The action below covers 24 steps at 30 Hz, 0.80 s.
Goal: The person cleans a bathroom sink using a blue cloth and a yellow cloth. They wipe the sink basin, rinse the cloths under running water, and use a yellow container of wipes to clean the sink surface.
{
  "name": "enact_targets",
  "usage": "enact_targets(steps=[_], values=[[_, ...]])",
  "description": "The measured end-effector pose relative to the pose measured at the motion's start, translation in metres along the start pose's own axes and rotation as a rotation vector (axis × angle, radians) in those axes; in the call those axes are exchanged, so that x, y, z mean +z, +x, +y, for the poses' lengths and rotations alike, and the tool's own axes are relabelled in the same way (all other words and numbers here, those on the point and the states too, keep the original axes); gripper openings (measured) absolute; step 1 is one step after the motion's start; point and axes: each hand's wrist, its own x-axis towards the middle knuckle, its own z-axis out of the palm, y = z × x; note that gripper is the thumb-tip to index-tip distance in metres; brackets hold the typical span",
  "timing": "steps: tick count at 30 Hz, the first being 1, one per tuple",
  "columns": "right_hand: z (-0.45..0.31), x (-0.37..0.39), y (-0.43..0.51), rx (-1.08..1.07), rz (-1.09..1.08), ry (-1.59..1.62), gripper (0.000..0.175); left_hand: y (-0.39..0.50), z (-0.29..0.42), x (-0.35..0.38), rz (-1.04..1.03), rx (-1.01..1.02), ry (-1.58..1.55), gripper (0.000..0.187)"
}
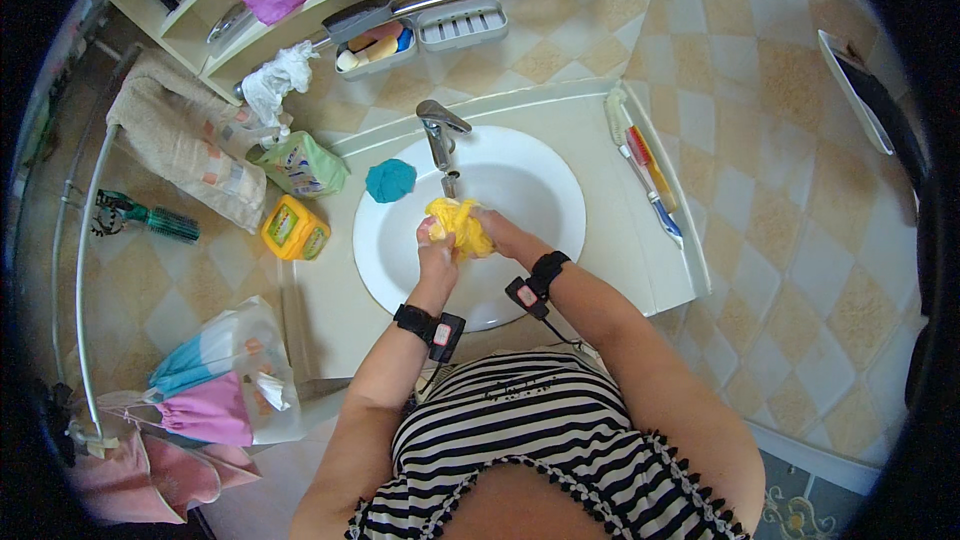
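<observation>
A crumpled yellow cloth (466, 229) is bunched between my two hands over the white washbasin (390, 255). My left hand (437, 247) grips its left side, the thumb pressed on the cloth. On the cloth's right side, my right hand (504, 234) closes around it, with its fingers partly hidden. Just beyond the cloth stands the chrome faucet (439, 135), its spout pointing toward my hands. A folded teal cloth (391, 181) rests on the basin's rim at the upper left, apart from both hands.
Left of the basin stand a yellow bottle (295, 229) and a green pouch (306, 166). Brushes (651, 180) lie along the counter's right edge. Soap dishes (463, 24) hang below a shelf; a beige towel (191, 135) and bags (206, 409) hang at left.
</observation>
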Motion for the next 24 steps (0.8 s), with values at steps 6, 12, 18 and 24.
enact_targets(steps=[6, 12, 18, 24], values=[[-0.009, 0.027, -0.014, -0.245, 0.178, -0.513, 0.024, 0.001, 0.003, -0.010, -0.191, -0.347, -0.303, 0.032], [0.016, 0.042, -0.032, -0.775, -0.023, -0.810, 0.021, 0.036, 0.010, -0.029, -0.053, -0.334, -0.378, 0.027], [0.008, 0.003, -0.014, -0.307, 0.079, -0.671, 0.027, 0.026, 0.002, -0.020, -0.171, 0.082, 0.213, 0.035], [0.004, -0.005, 0.000, -0.009, 0.002, -0.212, 0.026, 0.015, -0.011, -0.013, -0.330, 0.306, 0.775, 0.044]])
